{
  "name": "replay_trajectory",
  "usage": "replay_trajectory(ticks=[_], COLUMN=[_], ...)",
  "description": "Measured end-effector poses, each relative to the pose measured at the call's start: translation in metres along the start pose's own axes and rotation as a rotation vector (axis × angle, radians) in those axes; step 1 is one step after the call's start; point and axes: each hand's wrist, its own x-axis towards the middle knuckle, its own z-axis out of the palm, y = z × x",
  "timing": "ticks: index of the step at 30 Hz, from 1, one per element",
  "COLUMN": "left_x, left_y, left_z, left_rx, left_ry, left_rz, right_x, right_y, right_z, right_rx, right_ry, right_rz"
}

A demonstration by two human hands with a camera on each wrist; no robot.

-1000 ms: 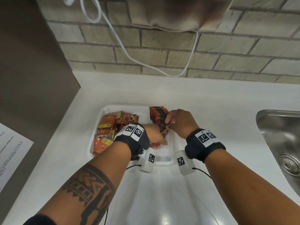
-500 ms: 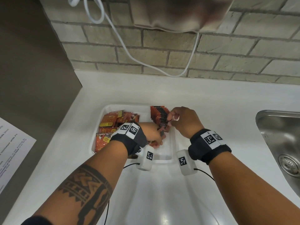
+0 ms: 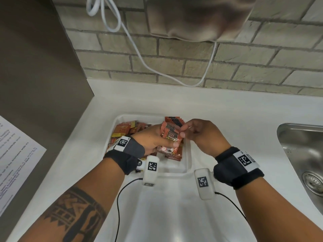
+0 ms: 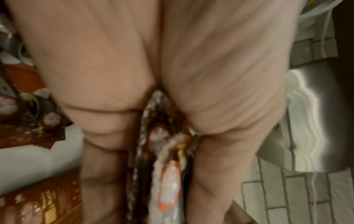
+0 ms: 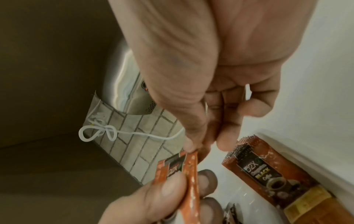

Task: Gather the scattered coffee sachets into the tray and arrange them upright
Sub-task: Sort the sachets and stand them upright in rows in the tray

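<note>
A white tray (image 3: 188, 159) sits on the counter with orange-brown coffee sachets in it. A loose heap of sachets (image 3: 125, 131) lies in its left half. A row of upright sachets (image 3: 174, 120) stands against its far right wall. My left hand (image 3: 157, 140) grips a small bunch of sachets (image 3: 170, 135) above the tray, thumb on the front one. My right hand (image 3: 195, 133) pinches the top edge of that bunch (image 5: 184, 160) with thumb and forefinger. In the left wrist view the sachets (image 4: 164, 159) show edge-on between my fingers.
A steel sink (image 3: 304, 154) lies at the right. A dark panel (image 3: 35, 67) with a printed sheet (image 3: 15, 154) stands at the left. A brick wall (image 3: 209, 63) with a hanging white cable (image 3: 139, 55) and a steel fixture (image 3: 197, 16) rises behind.
My left hand has risen out of the tray with a bunch of sachets. My right hand has left the upright row and now pinches the top of that bunch.
</note>
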Motion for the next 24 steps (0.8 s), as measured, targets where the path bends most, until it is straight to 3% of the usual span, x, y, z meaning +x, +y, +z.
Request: replay_trajectory(ticks=[4,10,13,15,19,24], left_x=[-0.002,-0.005,-0.008,-0.009,-0.007,0.007], left_y=[0.006,0.008,0.009,0.007,-0.002,-0.009], left_z=[0.005,0.002,-0.012,-0.019,-0.013,-0.003], left_rx=[0.102,0.215,0.109,0.050,0.092,0.019], left_ry=[0.011,0.101,0.307,0.363,0.277,0.266], left_rz=[0.057,0.053,-0.107,-0.263,-0.457,-0.512], right_x=[0.002,0.009,0.011,0.010,0.002,-0.013], right_y=[-0.003,0.004,0.006,0.008,0.011,0.006], right_z=[0.004,0.000,-0.008,-0.014,-0.020,-0.009], right_rx=[0.045,-0.023,-0.024,-0.062,-0.133,-0.363], right_ry=[-0.094,0.034,0.084,0.103,0.093,-0.106], right_rz=[0.009,0.010,0.015,0.025,0.053,0.085])
